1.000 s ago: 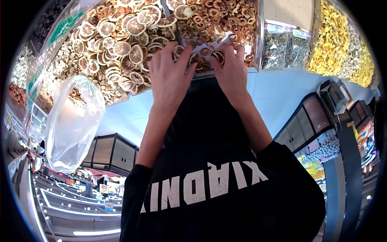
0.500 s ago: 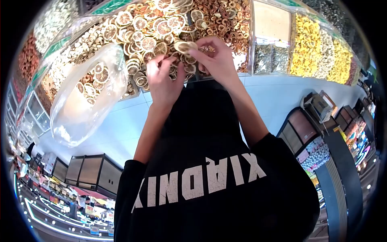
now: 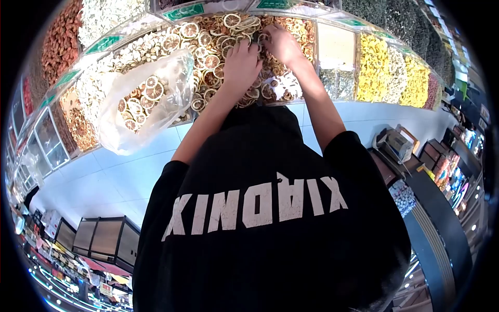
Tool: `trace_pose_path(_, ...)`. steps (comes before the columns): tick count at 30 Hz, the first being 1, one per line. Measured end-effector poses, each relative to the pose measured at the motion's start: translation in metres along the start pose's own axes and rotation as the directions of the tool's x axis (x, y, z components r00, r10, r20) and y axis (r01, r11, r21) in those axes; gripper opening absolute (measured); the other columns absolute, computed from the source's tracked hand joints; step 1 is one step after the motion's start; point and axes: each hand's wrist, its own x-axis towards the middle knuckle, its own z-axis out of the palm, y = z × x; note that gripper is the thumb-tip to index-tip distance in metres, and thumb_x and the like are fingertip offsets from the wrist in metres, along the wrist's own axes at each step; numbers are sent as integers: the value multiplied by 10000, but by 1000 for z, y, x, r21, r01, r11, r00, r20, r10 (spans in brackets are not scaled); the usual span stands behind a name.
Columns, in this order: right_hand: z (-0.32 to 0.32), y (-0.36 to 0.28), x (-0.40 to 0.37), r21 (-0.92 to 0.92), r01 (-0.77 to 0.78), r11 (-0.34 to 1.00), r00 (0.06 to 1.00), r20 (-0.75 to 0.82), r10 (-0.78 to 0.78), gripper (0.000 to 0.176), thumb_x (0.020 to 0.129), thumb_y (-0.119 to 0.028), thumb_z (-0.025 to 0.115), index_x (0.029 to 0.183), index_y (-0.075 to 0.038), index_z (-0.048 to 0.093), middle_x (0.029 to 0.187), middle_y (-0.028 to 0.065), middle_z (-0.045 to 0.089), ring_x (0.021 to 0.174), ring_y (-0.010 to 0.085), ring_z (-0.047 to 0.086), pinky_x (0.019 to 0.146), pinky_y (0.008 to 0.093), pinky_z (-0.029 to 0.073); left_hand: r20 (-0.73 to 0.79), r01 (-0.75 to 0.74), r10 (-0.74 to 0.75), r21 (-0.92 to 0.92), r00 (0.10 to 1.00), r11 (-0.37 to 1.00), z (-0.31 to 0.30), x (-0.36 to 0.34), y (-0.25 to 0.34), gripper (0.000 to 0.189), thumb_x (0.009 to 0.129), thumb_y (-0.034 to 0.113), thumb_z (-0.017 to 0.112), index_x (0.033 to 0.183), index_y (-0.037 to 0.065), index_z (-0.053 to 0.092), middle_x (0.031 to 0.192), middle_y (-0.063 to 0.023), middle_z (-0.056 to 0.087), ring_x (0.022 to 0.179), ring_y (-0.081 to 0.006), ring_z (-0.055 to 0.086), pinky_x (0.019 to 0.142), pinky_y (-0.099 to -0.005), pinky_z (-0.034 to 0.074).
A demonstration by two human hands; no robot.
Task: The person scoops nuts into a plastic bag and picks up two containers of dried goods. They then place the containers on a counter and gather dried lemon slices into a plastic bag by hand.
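My left hand (image 3: pixel 242 66) lies over a bin of dried lemon slices (image 3: pixel 212 62), back of the hand up. Its fingers stretch forward onto the slices, with the tips partly hidden among them. Just to its right, my right hand (image 3: pixel 283 47) reaches farther into the bin, thumb and fingers closed around the edge of a dried lemon slice (image 3: pixel 264 38). A clear plastic bag (image 3: pixel 117 122) rests open at the left, holding several dried lemon slices (image 3: pixel 154 89).
Dried rings (image 3: pixel 305 34) fill the section right of the lemon slices. Farther right stand yellow dried flowers (image 3: pixel 371 65). Pale dried pieces (image 3: pixel 93 93) lie behind the bag. A divider with green labels (image 3: pixel 183 12) runs along the back. Tiled floor (image 3: pixel 130 174) shows below.
Both hands have moved farther into the bin. The slice that my right hand held up is down among the others. The view has shifted, and the bag appears farther right and higher.
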Motion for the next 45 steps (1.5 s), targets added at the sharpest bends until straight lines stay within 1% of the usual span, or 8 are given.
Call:
trace_pose_path(8,-5,24,-11,756,-158,636,979,35,201,42,938,-14,663,940,20,638,794,67,673,698,143,707,543,265,544,62,-47,47,5,997,999,-2,-7,-14,334,851,309,723,1087,77,675,1122,-93,565,1070,-278,560,938,-431,458)
trace_pose_path(18,-23,0,-26,885,72,-461,984,13,179,118,951,27,616,1060,44,658,824,104,678,719,167,676,630,245,550,47,-156,153,71,987,985,-11,-22,-25,338,856,322,706,1098,88,674,1043,-68,580,1025,-253,558,881,-410,450)
trace_pose_path(20,-20,-23,-26,965,-40,-258,995,63,83,176,956,26,587,1119,45,651,816,106,674,795,201,717,650,262,563,41,-160,158,50,987,986,-15,-25,-23,341,859,322,701,1105,86,670,1042,-68,580,1025,-254,560,880,-412,451)
trace_pose_path(21,-22,-32,-21,956,-155,248,982,123,140,227,949,22,560,1161,63,634,849,129,679,864,235,737,682,282,576,33,-184,183,41,983,982,-20,-28,-22,327,872,300,689,1109,77,666,1039,-71,584,1015,-256,567,877,-409,455)
trace_pose_path(24,-10,-24,-3,248,-38,968,929,-348,125,346,911,-151,665,1190,52,638,1016,228,714,937,341,720,831,399,575,-62,-250,248,-27,967,968,-32,-41,-20,303,882,273,675,1103,67,664,1040,-80,590,1001,-263,572,879,-401,459)
trace_pose_path(34,27,-21,47,159,-149,976,958,-222,182,519,822,-478,780,981,11,705,793,137,712,735,248,693,678,367,539,-96,-198,187,-127,978,972,-75,-76,-11,198,873,168,642,1023,40,655,1074,-119,613,1030,-305,584,902,-419,461)
trace_pose_path(42,25,-38,18,581,57,812,971,-223,91,375,814,-321,825,949,6,698,822,97,714,769,183,697,692,329,558,-11,59,-66,-309,998,949,-113,-115,-2,245,884,145,684,1103,36,679,1112,-142,640,1032,-337,626,902,-411,513)
trace_pose_path(45,3,-60,-16,776,-70,627,997,76,17,328,844,-283,798,975,5,710,829,91,714,774,167,697,691,318,558,-30,119,-137,-348,990,930,-110,-121,-3,251,891,143,684,1118,36,676,1120,-153,642,1015,-352,645,882,-405,529)
